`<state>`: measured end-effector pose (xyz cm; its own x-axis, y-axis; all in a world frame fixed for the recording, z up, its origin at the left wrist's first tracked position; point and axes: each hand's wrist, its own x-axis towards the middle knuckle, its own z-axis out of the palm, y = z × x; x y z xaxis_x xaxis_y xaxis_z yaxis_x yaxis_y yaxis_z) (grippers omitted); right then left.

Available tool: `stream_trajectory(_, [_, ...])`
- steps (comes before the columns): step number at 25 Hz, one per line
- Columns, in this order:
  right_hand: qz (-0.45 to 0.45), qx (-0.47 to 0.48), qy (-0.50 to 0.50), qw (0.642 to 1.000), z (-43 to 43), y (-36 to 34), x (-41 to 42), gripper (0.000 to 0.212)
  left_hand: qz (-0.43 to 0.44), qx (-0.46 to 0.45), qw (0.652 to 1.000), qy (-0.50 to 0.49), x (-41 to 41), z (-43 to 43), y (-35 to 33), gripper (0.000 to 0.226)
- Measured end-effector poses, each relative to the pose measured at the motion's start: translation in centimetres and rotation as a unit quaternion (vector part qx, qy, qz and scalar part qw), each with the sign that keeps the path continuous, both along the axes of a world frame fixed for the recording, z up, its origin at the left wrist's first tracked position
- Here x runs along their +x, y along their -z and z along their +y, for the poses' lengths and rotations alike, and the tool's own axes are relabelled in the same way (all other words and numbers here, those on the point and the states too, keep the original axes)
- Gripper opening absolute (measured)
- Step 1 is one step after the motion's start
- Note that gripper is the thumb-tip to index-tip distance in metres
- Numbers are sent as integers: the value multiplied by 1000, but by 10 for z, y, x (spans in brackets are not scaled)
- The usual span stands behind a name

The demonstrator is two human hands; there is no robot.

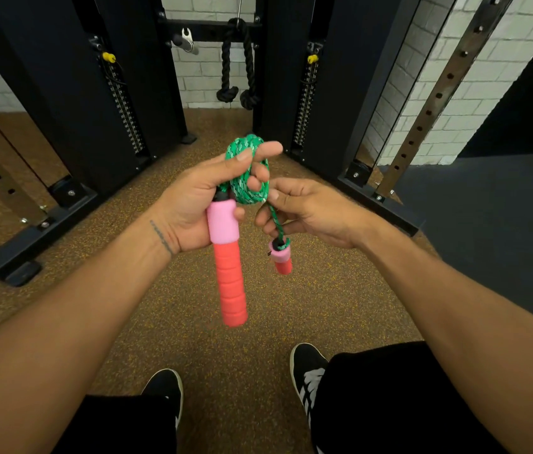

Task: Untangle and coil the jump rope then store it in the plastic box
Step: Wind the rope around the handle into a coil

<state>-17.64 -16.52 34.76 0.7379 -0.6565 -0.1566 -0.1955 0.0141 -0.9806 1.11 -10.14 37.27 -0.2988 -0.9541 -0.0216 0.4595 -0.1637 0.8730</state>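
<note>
The jump rope's green braided cord [248, 178] is wound in several loops around the fingers of my left hand [199, 198]. That hand also grips one pink and red handle [228, 267], which points down. My right hand [311, 209] pinches the short free end of the cord just below the coil. The second pink and red handle [281, 258] dangles from that end, under my right fingers. No plastic box is in view.
Black cable machine columns [62, 103] with weight stacks stand ahead on both sides, their base rails [39, 234] on the brown speckled floor. A black rope attachment [237, 70] hangs at the back centre. My shoes [307, 371] are below.
</note>
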Motion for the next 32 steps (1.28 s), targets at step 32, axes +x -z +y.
stream_trajectory(32, [-55, 112, 122, 985, 19, -17, 20, 14, -747, -388, 482, -244, -18, 1, 15, 16])
